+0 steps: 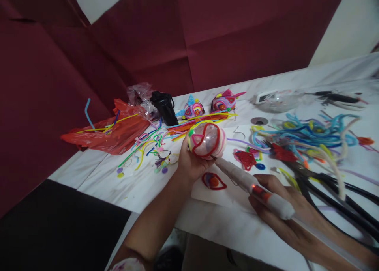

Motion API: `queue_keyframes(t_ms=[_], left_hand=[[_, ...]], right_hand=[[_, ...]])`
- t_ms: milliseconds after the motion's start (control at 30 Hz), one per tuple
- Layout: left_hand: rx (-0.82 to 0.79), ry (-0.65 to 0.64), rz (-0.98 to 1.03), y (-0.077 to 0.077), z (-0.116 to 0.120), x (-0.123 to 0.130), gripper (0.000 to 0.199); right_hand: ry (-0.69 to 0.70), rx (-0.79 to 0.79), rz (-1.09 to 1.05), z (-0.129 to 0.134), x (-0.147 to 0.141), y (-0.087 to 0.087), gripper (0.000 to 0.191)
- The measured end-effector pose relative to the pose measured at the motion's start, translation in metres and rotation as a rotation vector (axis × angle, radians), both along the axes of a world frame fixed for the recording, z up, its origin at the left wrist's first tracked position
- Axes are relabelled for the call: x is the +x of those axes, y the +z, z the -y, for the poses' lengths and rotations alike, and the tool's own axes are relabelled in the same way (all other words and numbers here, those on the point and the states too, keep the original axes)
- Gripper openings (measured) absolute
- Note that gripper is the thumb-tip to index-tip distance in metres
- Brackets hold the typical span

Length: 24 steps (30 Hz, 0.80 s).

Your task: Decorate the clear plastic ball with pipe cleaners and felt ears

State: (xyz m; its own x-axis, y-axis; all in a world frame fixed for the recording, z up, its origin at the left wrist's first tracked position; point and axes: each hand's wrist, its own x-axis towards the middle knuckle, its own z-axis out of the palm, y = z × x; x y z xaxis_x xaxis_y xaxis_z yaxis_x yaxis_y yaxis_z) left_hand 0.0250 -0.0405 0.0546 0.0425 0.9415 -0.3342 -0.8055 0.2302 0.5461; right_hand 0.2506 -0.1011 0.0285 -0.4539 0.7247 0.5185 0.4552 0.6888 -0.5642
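Observation:
A clear ball (pixel 209 139) with red, pink and yellow pipe cleaners stuck on its surface rests in my left hand (pixel 191 164), its fingers wrapped around the underside. My right hand (pixel 281 208) grips a white hot glue pen (pixel 241 176) with a glowing orange-red section; a translucent stick trails from its back end. The pen's tip meets or nearly meets the lower edge of the ball; I cannot tell which. Below the ball, an eye-shaped red pipe-cleaner piece (pixel 214 181) lies on white paper (pixel 207 197). A red pipe-cleaner piece (pixel 245 159) sits to the right.
Large black-handled scissors (pixel 314 176) lie near my right hand, beside blue pipe cleaners (pixel 319 133). Two decorated pipe-cleaner pieces, one blue-topped (pixel 194 108), one pink-topped (pixel 224 102), stand behind. A black bottle (pixel 166 109) and red plastic bag (pixel 109 135) are at left.

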Motion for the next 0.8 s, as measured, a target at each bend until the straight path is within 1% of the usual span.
queue_keyframes(t_ms=[133,300,367,500,567,667,733,800], left_hand=[[-0.014,-0.003,0.006,0.0,0.0,0.0,0.06],[-0.008,-0.003,-0.006,0.003,0.001,-0.001,0.061],[0.006,-0.017,-0.025,0.004,0.002,-0.001,0.062],[0.001,-0.002,-0.047,0.004,0.002,-0.001,0.063],[0.008,-0.002,-0.038,0.004,0.001,-0.002,0.062],[0.038,0.01,-0.028,0.005,-0.001,-0.005,0.059],[0.051,0.065,-0.04,0.005,-0.004,-0.008,0.055],[0.036,0.121,-0.069,0.006,-0.008,-0.012,0.052]], right_hand=[[0.027,0.129,0.014,-0.007,0.003,-0.006,0.011],[-0.026,0.154,0.013,-0.01,0.008,-0.012,0.016],[-0.035,0.163,0.005,-0.011,0.009,-0.015,0.017],[-0.04,0.2,-0.014,-0.012,0.011,-0.019,0.024],[-0.041,0.231,-0.002,-0.012,0.01,-0.015,0.027],[-0.028,0.284,0.046,-0.011,0.011,-0.003,0.022],[-0.028,0.323,0.084,-0.01,0.012,0.006,0.02],[-0.037,0.315,0.16,-0.008,0.014,0.011,0.025]])
